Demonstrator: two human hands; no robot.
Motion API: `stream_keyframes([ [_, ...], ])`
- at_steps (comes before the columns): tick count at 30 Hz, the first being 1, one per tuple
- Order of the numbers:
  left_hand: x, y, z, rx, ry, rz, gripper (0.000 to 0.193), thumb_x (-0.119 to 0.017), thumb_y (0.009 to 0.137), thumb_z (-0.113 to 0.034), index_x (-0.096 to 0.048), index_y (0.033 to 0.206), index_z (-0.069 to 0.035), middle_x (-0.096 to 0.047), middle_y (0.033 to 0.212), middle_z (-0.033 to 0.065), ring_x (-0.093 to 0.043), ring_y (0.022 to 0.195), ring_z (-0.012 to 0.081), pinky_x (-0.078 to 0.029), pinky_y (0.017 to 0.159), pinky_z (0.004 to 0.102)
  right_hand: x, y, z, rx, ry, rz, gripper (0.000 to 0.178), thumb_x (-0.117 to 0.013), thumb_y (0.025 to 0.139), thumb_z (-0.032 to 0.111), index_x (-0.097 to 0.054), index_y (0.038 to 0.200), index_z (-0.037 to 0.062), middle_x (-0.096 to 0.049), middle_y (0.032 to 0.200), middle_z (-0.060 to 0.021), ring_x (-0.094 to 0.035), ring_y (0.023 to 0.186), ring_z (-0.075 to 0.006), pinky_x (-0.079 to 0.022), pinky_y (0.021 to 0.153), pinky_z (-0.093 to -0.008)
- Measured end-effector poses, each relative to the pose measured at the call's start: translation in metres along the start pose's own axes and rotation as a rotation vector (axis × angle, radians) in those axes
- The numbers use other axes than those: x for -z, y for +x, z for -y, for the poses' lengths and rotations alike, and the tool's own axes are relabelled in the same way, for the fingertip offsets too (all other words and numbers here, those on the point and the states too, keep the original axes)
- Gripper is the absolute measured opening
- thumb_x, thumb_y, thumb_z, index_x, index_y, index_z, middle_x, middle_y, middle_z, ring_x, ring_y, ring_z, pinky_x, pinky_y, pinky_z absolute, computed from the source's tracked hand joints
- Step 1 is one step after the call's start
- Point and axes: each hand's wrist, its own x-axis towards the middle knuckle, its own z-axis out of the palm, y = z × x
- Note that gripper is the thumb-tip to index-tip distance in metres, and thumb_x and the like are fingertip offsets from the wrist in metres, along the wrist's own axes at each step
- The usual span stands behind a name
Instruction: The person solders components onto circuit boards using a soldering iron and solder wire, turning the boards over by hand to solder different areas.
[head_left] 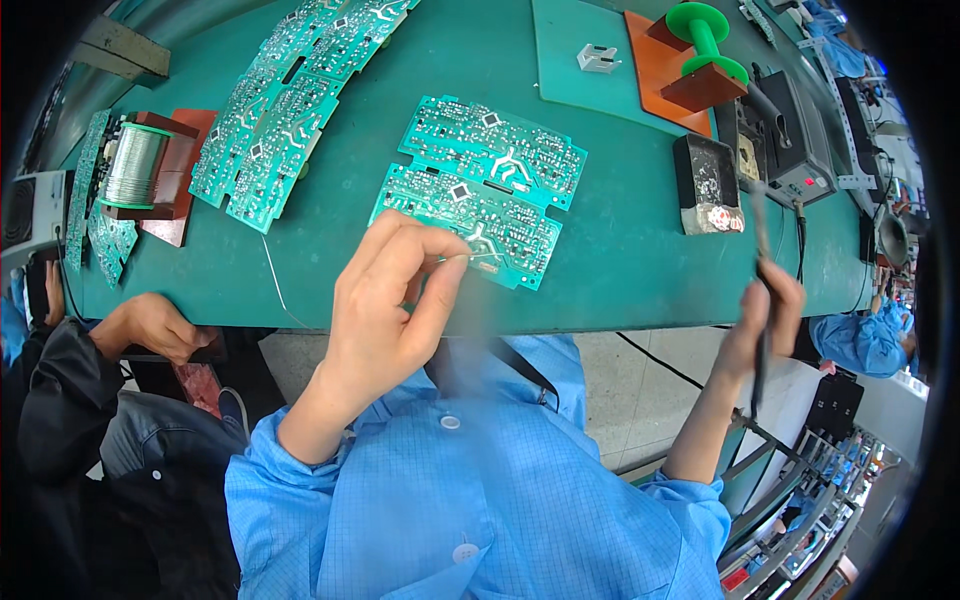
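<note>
My left hand (385, 300) is closed in a pinch on a thin silvery solder wire (487, 257), whose end lies over the lower edge of a green circuit board panel (480, 190). The panel lies flat on the bench and is made of two joined boards with small parts, pale tracks and a square chip on each. Off to the right, my right hand (762, 318) is wrapped round the dark handle of a soldering iron (760, 345). Its metal tip points up and away, near a black tray (708, 180); motion smears hand and iron.
Another long board panel (285, 110) lies to the left, beside a solder spool (138, 165) on a stand. Back right are a green reel (705, 40), a white bracket (598, 58) and a black soldering station (795, 140). A co-worker's hand (160, 325) rests at the bench's left edge.
</note>
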Motion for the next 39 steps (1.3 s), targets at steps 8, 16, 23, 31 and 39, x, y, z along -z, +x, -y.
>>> stream_keyframes([
  [8,0.000,0.000,0.003,-0.040,0.036,0.010,0.010,-0.060,0.075,0.004,-0.059,0.083,-0.003,-0.050,0.076,0.0044,-0.042,0.051,0.0098,-0.033,0.045,0.0229,-0.017,-0.001,0.061,0.211,0.489,0.433,0.021,-0.069,0.073,0.025,-0.066,0.072,0.0042,-0.047,0.058,-0.0008,-0.042,0.050,-0.0135,-0.031,0.045,-0.0275],
  [16,0.000,-0.001,0.006,-0.070,0.018,-0.006,0.011,-0.061,0.075,0.003,-0.060,0.084,-0.002,-0.051,0.078,0.0058,-0.045,0.053,0.0097,-0.036,0.046,0.0217,-0.033,0.011,0.079,0.267,0.422,0.598,0.011,-0.068,0.063,0.010,-0.068,0.074,0.0068,-0.046,0.059,-0.0024,-0.044,0.051,-0.0167,-0.034,0.045,-0.0284],
  [23,0.003,-0.003,0.008,-0.044,-0.008,-0.024,0.011,-0.061,0.075,0.003,-0.060,0.085,-0.003,-0.051,0.079,0.0060,-0.047,0.055,0.0103,-0.037,0.048,0.0215,-0.037,0.016,0.085,0.312,0.368,0.623,0.011,-0.067,0.063,0.008,-0.067,0.074,0.0060,-0.046,0.059,-0.0027,-0.044,0.051,-0.0168,-0.035,0.046,-0.0288],
  [31,0.010,-0.002,0.022,-0.167,0.172,-0.130,0.010,-0.061,0.075,0.000,-0.060,0.085,-0.002,-0.053,0.084,0.0095,-0.054,0.079,0.0199,-0.044,0.066,0.0276,-0.026,0.015,0.065,0.266,0.486,0.521,0.012,-0.064,0.071,0.016,-0.066,0.074,0.0038,-0.048,0.059,-0.0037,-0.043,0.051,-0.0154,-0.031,0.046,-0.0281],
  [39,0.006,-0.008,0.016,-0.084,0.071,-0.093,0.010,-0.062,0.074,0.000,-0.061,0.083,-0.003,-0.051,0.086,0.0091,-0.052,0.080,0.0219,-0.042,0.068,0.0300,-0.005,0.003,-0.011,-0.034,-0.224,0.137,0.017,-0.052,0.086,0.011,-0.060,0.089,-0.0039,-0.054,0.082,-0.0089,-0.048,0.063,-0.0146,-0.039,0.060,-0.0264],
])
